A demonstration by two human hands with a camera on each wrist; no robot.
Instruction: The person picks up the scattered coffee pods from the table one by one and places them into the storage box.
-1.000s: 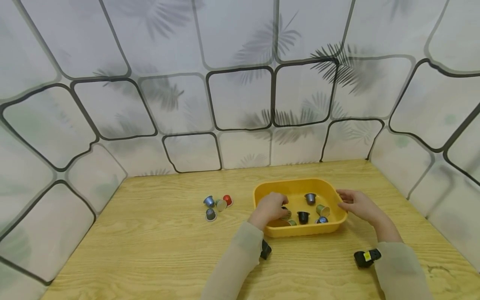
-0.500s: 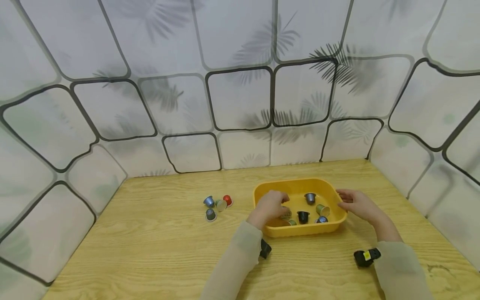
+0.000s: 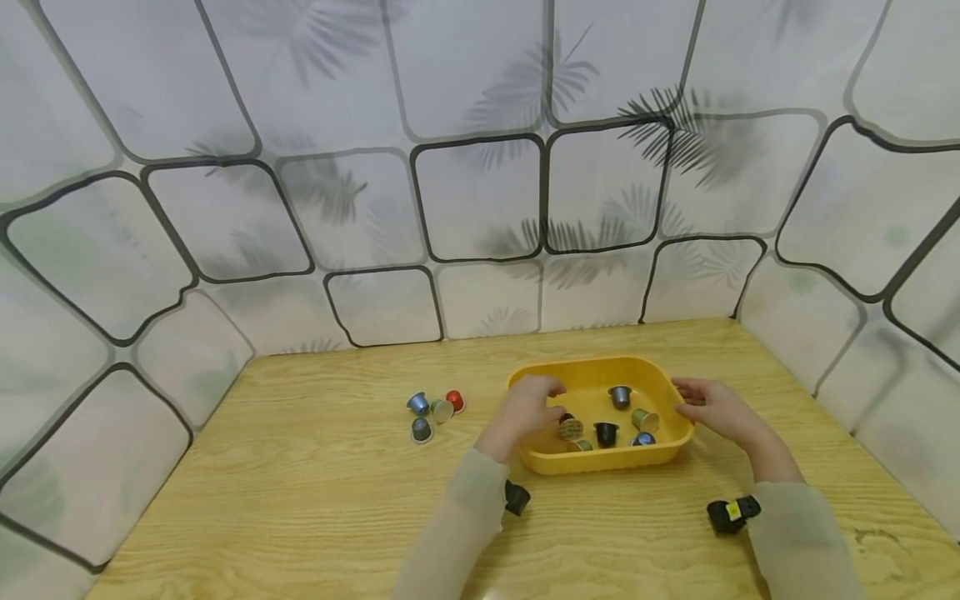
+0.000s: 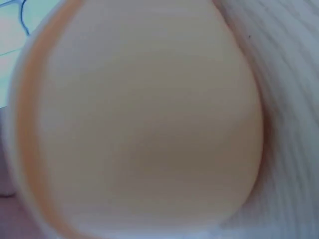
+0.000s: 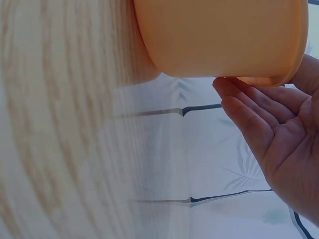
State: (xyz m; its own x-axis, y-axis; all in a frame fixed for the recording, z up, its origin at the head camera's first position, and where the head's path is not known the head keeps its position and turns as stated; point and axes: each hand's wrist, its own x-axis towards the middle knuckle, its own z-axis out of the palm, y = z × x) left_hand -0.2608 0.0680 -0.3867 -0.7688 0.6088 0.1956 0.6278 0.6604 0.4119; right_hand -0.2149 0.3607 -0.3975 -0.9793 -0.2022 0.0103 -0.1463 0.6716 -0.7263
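Note:
My left hand (image 3: 521,412) hovers over the left end of a yellow tray (image 3: 600,463), thumb and fingers apart and nothing between them. Just right of its thumb lies a dark coffee capsule (image 3: 571,427) with a patterned lid. At the tray's right end, my right hand (image 3: 716,410) touches the rim; its fingers (image 5: 249,112) lie fairly straight along the outer wall. Also in the tray are a black capsule (image 3: 606,433), a grey-blue one (image 3: 620,397), a green one (image 3: 645,421) and a blue one (image 3: 643,439). The tray wall (image 4: 149,119) fills most of the left wrist view.
Left of the tray, a small group of capsules lies on the wooden table (image 3: 300,500): blue (image 3: 417,403), pale green (image 3: 442,409), red (image 3: 455,400) and dark grey (image 3: 422,429). A patterned cloth wall (image 3: 480,208) stands behind and at both sides.
My left hand has drawn back left from the patterned-lid capsule, which now shows more fully in the tray. My right hand stays at the tray's rim.

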